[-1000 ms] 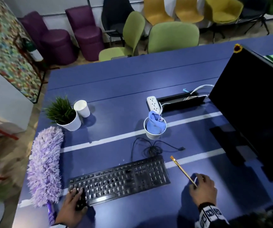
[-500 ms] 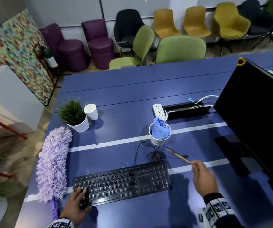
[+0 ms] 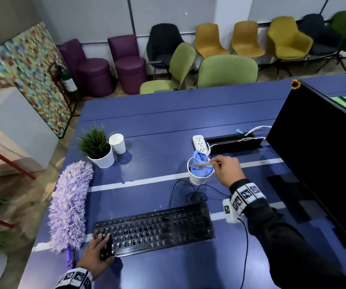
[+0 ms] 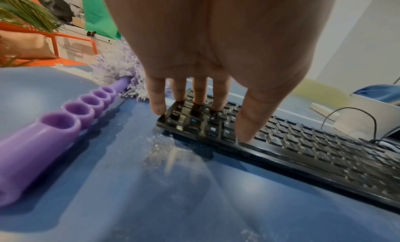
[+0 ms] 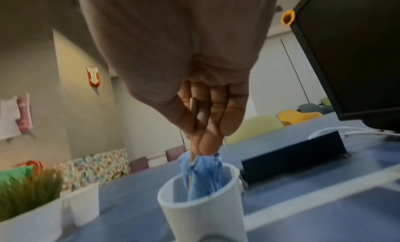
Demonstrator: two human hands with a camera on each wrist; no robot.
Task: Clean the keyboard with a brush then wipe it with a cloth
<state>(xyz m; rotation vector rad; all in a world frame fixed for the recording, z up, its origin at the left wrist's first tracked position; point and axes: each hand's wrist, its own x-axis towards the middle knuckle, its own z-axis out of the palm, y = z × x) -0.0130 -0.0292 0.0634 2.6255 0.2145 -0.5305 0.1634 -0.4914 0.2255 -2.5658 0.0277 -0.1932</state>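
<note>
Glossy black plastic keys are seen on the keyboard [image 4: 281,143]. The brush [image 5: 193,126] handle looks wooden, the cloth [image 5: 203,175] soft blue fabric, the cup [image 5: 203,216] smooth, matt white, the duster [image 3: 70,203] fluffy.

Keyboard [image 4: 303,151] keycaps: legends blurred — only "Ctrl" at the near-left corner reads
Wall sign [image 5: 93,78]: a downward arrow — wordless

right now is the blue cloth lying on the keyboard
No, the blue cloth sits stuffed in the white cup behind the keyboard, with the right hand holding the brush over it.
</note>
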